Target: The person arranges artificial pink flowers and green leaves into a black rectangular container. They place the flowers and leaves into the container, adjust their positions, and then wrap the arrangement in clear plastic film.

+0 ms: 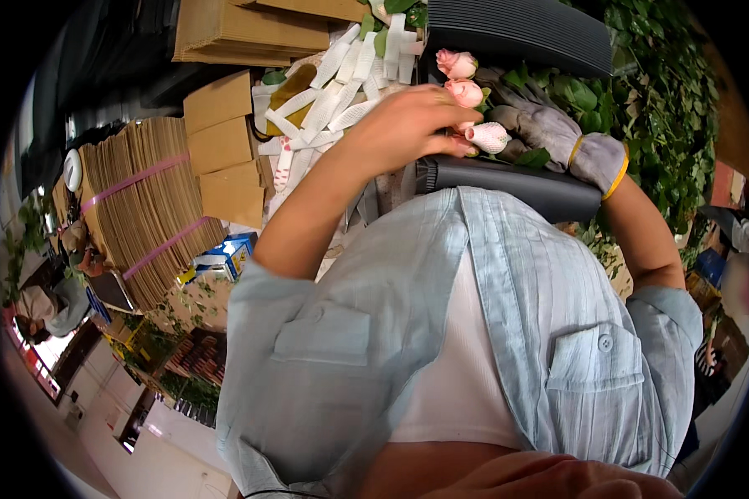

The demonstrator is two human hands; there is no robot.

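Three pink roses lie in a short row between two dark ribbed trough edges: an upper rose, a middle rose and a nearer rose with a white mesh sleeve around its head. My bare left hand pinches the sleeved rose from the left, fingers above it and thumb below. In a grey work glove with a yellow cuff edge, my right hand is curled around the rose stems just right of the heads. Leaves and the glove itself hide the stems and some fingertips.
Left of the roses is a loose heap of white mesh sleeves. Cardboard boxes and a strapped stack of flat cardboard stand farther left, near a blue box. Dense green foliage fills the right, beyond the black trough edge.
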